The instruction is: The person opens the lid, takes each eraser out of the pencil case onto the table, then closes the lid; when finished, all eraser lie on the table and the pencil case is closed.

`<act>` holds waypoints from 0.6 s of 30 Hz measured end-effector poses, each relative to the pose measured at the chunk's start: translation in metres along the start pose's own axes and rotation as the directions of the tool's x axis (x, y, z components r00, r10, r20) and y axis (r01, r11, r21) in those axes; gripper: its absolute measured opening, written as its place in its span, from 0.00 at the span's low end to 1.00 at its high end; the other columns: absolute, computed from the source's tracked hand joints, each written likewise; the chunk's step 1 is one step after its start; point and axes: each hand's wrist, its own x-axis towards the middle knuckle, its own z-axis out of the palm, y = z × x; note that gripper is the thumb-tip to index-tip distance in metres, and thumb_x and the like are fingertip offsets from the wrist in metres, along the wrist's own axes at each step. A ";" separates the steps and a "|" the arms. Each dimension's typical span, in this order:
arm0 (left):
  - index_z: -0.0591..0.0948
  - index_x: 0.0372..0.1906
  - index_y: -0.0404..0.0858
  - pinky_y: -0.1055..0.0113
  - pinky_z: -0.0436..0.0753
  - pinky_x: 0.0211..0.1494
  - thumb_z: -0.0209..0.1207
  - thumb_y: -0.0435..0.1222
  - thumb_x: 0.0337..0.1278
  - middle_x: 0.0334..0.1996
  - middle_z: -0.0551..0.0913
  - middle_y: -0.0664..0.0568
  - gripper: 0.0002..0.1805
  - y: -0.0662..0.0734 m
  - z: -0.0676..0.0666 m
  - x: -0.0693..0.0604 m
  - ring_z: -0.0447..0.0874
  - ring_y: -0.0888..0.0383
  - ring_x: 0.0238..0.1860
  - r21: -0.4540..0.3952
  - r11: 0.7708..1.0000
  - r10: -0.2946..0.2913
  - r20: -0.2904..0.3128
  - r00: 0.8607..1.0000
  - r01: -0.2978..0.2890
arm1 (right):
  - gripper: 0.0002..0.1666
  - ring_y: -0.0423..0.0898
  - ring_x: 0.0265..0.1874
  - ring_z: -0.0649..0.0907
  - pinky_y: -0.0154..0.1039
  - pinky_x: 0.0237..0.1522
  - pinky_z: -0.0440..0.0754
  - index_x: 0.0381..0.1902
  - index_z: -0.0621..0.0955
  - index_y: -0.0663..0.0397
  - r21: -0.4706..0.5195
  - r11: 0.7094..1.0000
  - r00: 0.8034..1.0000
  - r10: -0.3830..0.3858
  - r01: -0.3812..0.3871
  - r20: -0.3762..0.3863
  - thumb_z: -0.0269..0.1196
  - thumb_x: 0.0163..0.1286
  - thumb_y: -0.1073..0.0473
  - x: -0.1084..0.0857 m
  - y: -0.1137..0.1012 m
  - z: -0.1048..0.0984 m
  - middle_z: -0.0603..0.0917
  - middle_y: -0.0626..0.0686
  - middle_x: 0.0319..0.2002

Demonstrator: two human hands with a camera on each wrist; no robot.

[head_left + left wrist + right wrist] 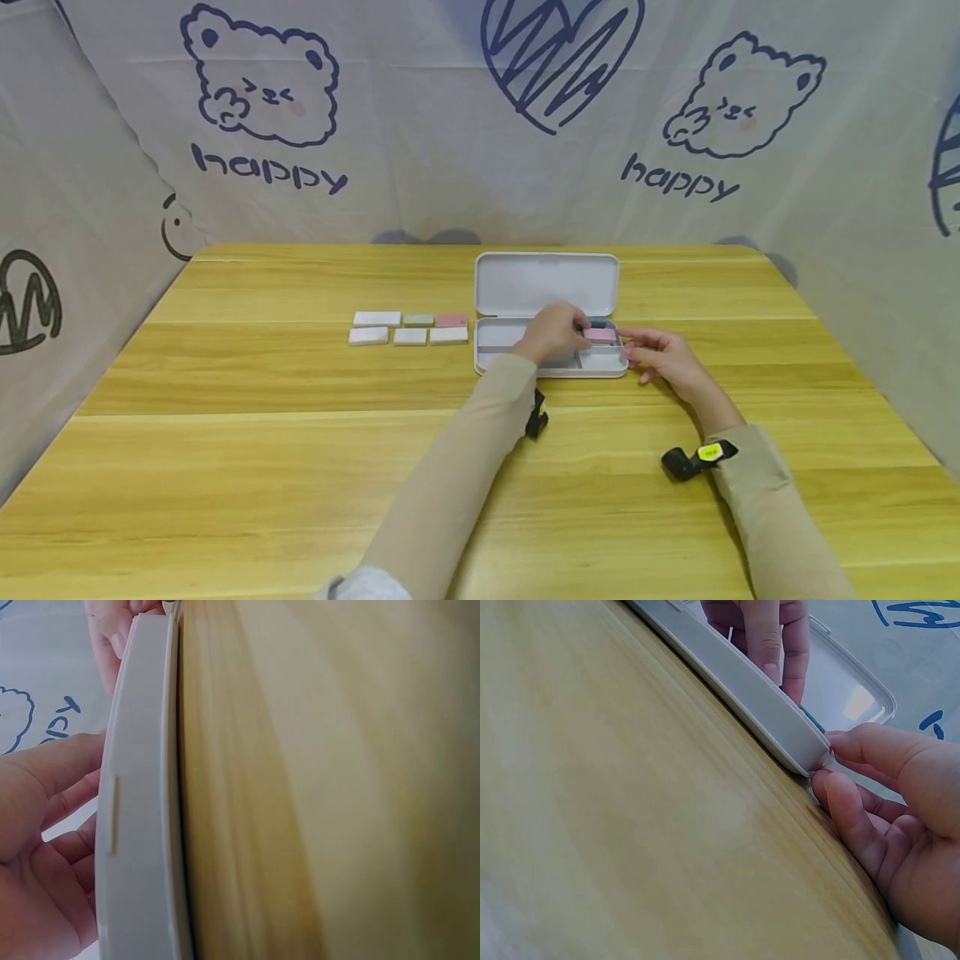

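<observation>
A white hinged case [489,372] lies with its lid [546,283] raised. Reaching into its right part, my left hand [553,332] has thumb and fingertips at the left end of a pink block [600,335], which they appear to pinch. A dark block [597,322] sits just behind the pink one. My right hand [670,360] holds the case's right end; in the right wrist view thumb and fingers of the right hand [892,817] grip the corner of the case [780,735]. The front wall of the case [139,795] hides the left hand's fingertips [49,847] in the left wrist view.
Left of the case on the wooden table [300,483] lie two rows of small blocks: several white ones, such as the back one [377,318], a green block [418,320] and a pinkish-red block [452,320]. A printed cloth [420,117] hangs behind the table.
</observation>
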 end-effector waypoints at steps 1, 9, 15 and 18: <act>0.82 0.41 0.43 0.71 0.72 0.37 0.65 0.40 0.46 0.39 0.81 0.56 0.14 0.001 0.000 0.000 0.75 0.61 0.37 0.005 1.000 -0.006 -0.003 1.000 0.006 | 0.26 0.38 0.26 0.77 0.30 0.19 0.76 0.57 0.67 0.72 -0.001 1.000 1.000 0.000 0.000 -0.001 0.58 0.63 0.64 0.000 0.000 0.000 0.76 0.46 0.30; 0.81 0.32 0.43 0.71 0.69 0.29 0.66 0.42 0.44 0.31 0.79 0.56 0.10 0.001 0.003 0.001 0.72 0.61 0.30 -0.008 0.999 -0.035 -0.028 0.999 0.035 | 0.26 0.38 0.25 0.77 0.30 0.18 0.76 0.56 0.68 0.72 -0.008 1.000 1.000 -0.002 0.002 -0.008 0.58 0.62 0.64 0.000 0.000 0.000 0.76 0.46 0.29; 0.81 0.31 0.42 0.72 0.69 0.28 0.66 0.42 0.44 0.28 0.78 0.57 0.09 0.001 0.005 0.002 0.71 0.61 0.28 -0.011 1.000 -0.028 -0.041 0.999 0.028 | 0.27 0.38 0.26 0.78 0.30 0.19 0.76 0.56 0.67 0.72 -0.012 1.000 1.000 0.004 -0.004 -0.008 0.59 0.62 0.63 0.000 0.000 0.000 0.76 0.46 0.30; 0.81 0.30 0.42 0.72 0.69 0.27 0.66 0.41 0.44 0.27 0.78 0.57 0.09 0.001 0.006 0.003 0.72 0.61 0.27 -0.011 1.000 -0.017 -0.043 0.999 0.017 | 0.27 0.38 0.26 0.78 0.30 0.19 0.76 0.56 0.68 0.72 -0.012 1.000 1.000 0.004 -0.004 -0.010 0.59 0.62 0.63 0.001 0.000 0.000 0.76 0.46 0.30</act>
